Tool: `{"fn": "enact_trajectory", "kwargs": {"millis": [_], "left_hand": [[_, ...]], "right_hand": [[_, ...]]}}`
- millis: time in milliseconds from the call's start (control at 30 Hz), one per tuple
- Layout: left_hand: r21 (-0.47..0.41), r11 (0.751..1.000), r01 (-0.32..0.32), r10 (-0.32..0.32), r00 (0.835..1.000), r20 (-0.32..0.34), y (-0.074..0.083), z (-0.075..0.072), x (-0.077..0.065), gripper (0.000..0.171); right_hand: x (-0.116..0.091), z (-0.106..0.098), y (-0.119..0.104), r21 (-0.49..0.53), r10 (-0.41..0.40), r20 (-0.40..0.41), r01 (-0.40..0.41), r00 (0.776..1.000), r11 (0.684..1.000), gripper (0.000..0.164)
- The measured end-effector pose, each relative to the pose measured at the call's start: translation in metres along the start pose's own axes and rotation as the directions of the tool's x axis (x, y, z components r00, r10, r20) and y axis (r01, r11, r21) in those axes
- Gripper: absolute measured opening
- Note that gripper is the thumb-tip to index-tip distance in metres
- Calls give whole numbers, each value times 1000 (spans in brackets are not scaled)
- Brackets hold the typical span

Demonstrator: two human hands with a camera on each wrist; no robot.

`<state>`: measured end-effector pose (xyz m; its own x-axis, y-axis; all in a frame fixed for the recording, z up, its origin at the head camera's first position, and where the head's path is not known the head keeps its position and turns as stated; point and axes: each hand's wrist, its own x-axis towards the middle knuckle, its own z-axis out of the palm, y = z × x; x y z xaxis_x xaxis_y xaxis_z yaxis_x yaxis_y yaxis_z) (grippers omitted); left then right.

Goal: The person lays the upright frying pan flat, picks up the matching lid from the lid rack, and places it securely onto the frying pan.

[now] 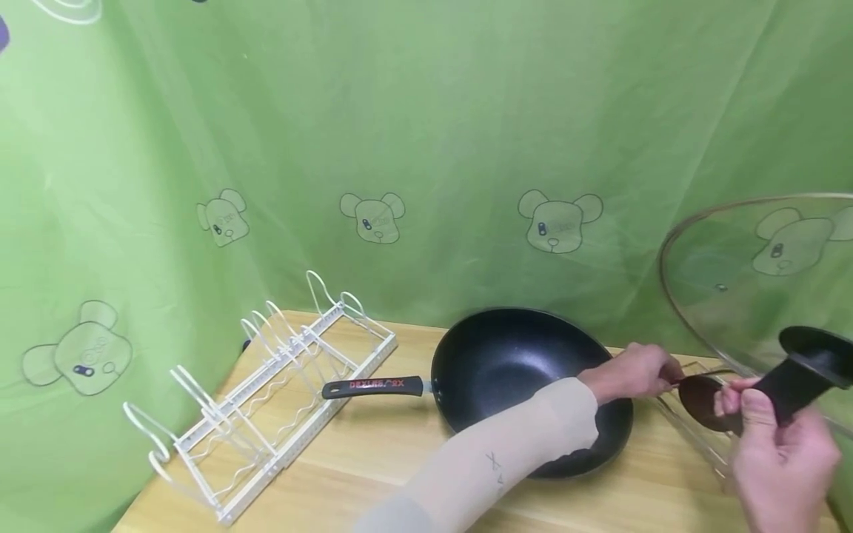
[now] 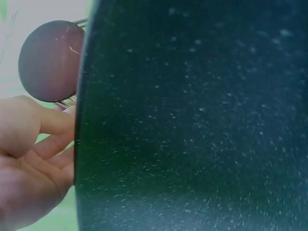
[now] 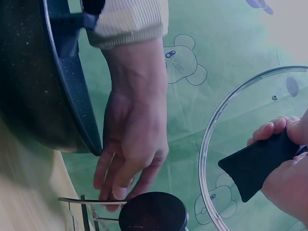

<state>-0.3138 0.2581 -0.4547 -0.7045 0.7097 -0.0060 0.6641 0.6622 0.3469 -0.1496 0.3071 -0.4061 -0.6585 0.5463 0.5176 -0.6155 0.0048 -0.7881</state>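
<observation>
My left hand (image 1: 636, 370) reaches across the black wok (image 1: 516, 363) and pinches the thin wire of a metal rack (image 1: 693, 437) with a dark round disc (image 1: 703, 403). In the left wrist view the wok's side (image 2: 192, 115) hides the fingertips. The right wrist view shows my left fingers (image 3: 139, 168) at the wire beside the disc (image 3: 153, 211). My right hand (image 1: 783, 459) grips the black handle (image 1: 796, 381) of a clear glass lid (image 1: 723, 252). That lid is raised and turned on edge, partly outside the head view.
At left on the wooden table (image 1: 373, 451) stands a white wire rack (image 1: 266, 400) with several upright loops. The wok's handle (image 1: 373, 386) points left and reaches over the rack's edge. A green patterned curtain (image 1: 453, 148) hangs behind the table.
</observation>
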Motion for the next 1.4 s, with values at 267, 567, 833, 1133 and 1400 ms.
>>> {"fn": "enact_trajectory", "kwargs": {"millis": [267, 567, 833, 1133, 1400], "left_hand": [[67, 995, -76, 72, 995, 69, -13, -19, -20, 34], [166, 979, -121, 117, 992, 38, -32, -46, -55, 36], [261, 961, -95, 93, 995, 17, -44, -65, -93, 45], [297, 952, -76, 120, 984, -134, -70, -91, -146, 46], [241, 970, -25, 94, 956, -280, -106, -99, -194, 38]], "right_hand": [[3, -3, -2, 227, -26, 51, 14, 998, 974, 11], [2, -4, 0, 340, -37, 104, -1, 994, 941, 13], [-3, 1, 1, 457, -79, 120, 16, 990, 889, 13], [-7, 0, 3, 406, -41, 73, 7, 997, 914, 12], [-7, -3, 4, 418, -27, 97, -16, 995, 908, 17]]}}
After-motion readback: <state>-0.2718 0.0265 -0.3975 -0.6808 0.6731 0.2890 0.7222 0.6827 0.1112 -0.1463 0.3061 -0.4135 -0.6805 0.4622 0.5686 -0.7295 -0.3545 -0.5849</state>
